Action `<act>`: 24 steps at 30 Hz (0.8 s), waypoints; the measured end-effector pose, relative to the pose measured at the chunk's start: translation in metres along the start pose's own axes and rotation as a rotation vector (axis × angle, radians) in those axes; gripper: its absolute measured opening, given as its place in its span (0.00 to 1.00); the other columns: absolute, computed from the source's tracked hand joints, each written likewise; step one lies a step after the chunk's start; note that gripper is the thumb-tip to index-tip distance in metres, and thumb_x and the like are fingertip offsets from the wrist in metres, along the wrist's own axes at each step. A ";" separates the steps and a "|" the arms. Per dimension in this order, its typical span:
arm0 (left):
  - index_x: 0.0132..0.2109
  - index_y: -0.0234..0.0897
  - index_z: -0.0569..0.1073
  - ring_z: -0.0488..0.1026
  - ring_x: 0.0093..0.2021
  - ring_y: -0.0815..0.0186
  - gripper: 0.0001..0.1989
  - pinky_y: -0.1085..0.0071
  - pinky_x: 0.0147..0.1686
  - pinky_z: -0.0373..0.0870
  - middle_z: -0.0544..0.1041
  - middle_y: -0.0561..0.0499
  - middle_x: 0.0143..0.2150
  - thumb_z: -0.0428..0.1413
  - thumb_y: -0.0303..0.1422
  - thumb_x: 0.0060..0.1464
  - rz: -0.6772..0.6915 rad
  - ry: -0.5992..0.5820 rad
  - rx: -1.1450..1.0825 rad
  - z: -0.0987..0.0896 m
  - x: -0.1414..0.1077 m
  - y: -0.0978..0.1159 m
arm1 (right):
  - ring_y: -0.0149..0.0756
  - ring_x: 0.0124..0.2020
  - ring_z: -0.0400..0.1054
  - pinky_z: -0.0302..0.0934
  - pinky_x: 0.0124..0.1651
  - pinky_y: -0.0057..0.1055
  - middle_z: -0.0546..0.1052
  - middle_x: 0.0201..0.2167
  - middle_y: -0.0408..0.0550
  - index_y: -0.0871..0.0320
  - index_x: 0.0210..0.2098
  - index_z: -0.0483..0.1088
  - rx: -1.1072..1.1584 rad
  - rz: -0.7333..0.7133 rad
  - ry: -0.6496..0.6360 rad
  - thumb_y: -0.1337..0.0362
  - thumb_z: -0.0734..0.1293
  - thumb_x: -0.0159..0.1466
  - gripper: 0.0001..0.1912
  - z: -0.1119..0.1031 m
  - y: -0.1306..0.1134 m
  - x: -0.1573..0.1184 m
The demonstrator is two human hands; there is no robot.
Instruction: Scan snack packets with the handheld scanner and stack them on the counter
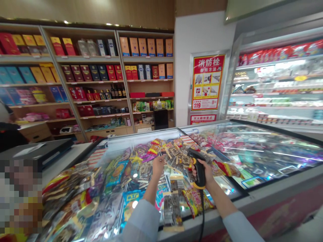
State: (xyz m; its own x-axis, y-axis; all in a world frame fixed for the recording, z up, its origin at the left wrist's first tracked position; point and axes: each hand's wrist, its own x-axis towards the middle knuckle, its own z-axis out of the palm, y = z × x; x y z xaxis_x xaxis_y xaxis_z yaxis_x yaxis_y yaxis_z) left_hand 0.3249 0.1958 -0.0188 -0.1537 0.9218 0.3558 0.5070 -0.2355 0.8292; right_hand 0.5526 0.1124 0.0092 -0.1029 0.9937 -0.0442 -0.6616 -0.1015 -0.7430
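Black and yellow, with a cord hanging down, a handheld scanner (200,171) is in my right hand (207,172), its head tilted up to the left. My left hand (158,164) is closed at the fingertips, over the packets to the left of the scanner; what it grips, if anything, is too small to make out. Small brown-and-clear snack packets (174,151) lie just beyond both hands. A red and yellow packet (195,201) rests on the glass near the front edge, beside dark packets (171,206).
The glass-topped freezer (272,183) stretches to the right. More packets (68,191) are heaped at the left, by a dark counter device (37,151). Behind stand box-filled shelves (91,58) and a lit refrigerator (277,90). A person's dark sleeve (11,134) shows at far left.
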 end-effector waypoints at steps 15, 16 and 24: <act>0.51 0.38 0.75 0.72 0.35 0.65 0.18 0.70 0.37 0.67 0.76 0.46 0.36 0.48 0.37 0.57 0.230 0.615 -0.042 -0.061 -0.006 0.038 | 0.29 0.13 0.58 0.53 0.15 0.25 0.68 0.15 0.43 0.59 0.31 0.69 -0.129 0.078 -0.120 0.51 0.67 0.51 0.17 0.001 0.004 -0.004; 0.51 0.37 0.75 0.71 0.34 0.66 0.19 0.70 0.36 0.67 0.75 0.46 0.36 0.48 0.37 0.58 0.237 0.636 -0.044 -0.063 -0.007 0.040 | 0.28 0.13 0.58 0.53 0.15 0.25 0.68 0.14 0.43 0.59 0.31 0.69 -0.121 0.076 -0.125 0.51 0.67 0.50 0.17 0.001 0.004 -0.005; 0.50 0.37 0.75 0.68 0.28 0.71 0.18 0.75 0.29 0.64 0.72 0.49 0.31 0.48 0.38 0.59 0.344 0.648 0.006 -0.063 -0.017 0.057 | 0.28 0.12 0.58 0.51 0.13 0.23 0.68 0.14 0.43 0.59 0.31 0.69 -0.129 0.102 -0.189 0.52 0.68 0.50 0.17 0.007 -0.001 -0.014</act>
State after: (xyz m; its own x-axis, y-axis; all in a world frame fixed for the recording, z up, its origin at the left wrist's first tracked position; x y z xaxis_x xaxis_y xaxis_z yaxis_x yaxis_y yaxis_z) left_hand 0.3032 0.1471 0.0493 -0.4551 0.4283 0.7806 0.6210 -0.4756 0.6230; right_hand 0.5494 0.0980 0.0159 -0.3093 0.9509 -0.0071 -0.5418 -0.1824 -0.8205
